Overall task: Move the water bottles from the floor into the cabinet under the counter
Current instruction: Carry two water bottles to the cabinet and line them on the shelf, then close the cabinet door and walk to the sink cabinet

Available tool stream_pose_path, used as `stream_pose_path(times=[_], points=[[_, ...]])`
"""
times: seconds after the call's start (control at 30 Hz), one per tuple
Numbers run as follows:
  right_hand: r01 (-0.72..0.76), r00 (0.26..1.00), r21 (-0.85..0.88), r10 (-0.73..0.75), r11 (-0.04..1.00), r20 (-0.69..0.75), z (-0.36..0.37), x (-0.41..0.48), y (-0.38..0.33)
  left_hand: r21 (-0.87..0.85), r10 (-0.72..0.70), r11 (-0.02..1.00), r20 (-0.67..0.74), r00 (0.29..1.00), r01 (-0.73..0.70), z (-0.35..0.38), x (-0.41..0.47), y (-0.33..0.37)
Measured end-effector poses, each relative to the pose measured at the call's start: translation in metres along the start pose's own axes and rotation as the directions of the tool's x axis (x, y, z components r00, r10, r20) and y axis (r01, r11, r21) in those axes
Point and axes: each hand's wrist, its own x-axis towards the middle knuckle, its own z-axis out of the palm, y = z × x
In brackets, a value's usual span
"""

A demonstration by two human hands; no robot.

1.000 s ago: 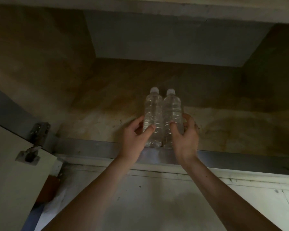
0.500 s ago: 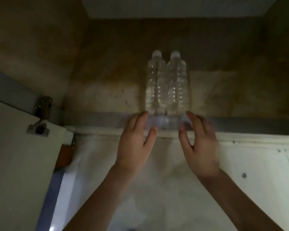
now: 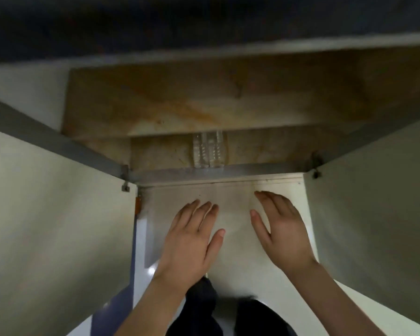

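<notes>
While two bottles stand touching at the front edge of the cabinet, left hand and right hand hover empty, fingers straight; no bottles show on the floor.

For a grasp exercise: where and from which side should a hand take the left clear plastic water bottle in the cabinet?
Probably its ribbed middle, from the front left: the left clear plastic water bottle stands upright behind the grey metal sill, second bottle against its right, cap hidden.
</notes>
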Motion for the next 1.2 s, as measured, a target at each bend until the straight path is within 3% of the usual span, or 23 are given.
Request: stream_pose_path(times=[0.23, 0.47, 0.6, 0.73, 0.97, 1.07, 1.2], points=[[-0.005, 0.997, -0.045, 0.002, 0.999, -0.071, -0.264, -0.065, -0.119, -0.057, 0.041, 0.998, -0.016, 0.999, -0.042, -0.254, -0.044, 0.142], [-0.031, 0.966, -0.076, 0.011, 0.997, -0.257, -0.419, -0.118, -0.177, -0.047, 0.187, 0.979, -0.17, 0.967, -0.198, -0.407, -0.077, 0.225], [-0.129, 0.921, -0.064, 0.096, 0.989, -0.377, -0.447, -0.162, -0.19, -0.054, 0.351, 0.93, -0.174, 0.92, -0.365, -0.427, -0.081, 0.239], [-0.276, 0.843, -0.055, 0.214, 0.96, -0.493, -0.431, -0.219, -0.199, -0.067, 0.501, 0.86, -0.082, 0.861, -0.506, -0.414, -0.077, 0.242], [-0.624, 0.594, 0.12, 0.568, 0.772, -0.57, -0.373, -0.312, -0.221, -0.113, 0.709, 0.705, 0.113, 0.696, -0.7, -0.377, -0.09, 0.256], [-0.717, 0.474, 0.178, 0.658, 0.674, -0.585, -0.374, -0.344, -0.222, -0.147, 0.801, 0.596, 0.187, 0.569, -0.79, -0.365, -0.092, 0.286], [-0.781, 0.308, 0.245, 0.695, 0.575, -0.649, -0.394, -0.378, -0.206, -0.202, 0.89, 0.449, 0.183, 0.417, -0.87, -0.353, -0.085, 0.344]])
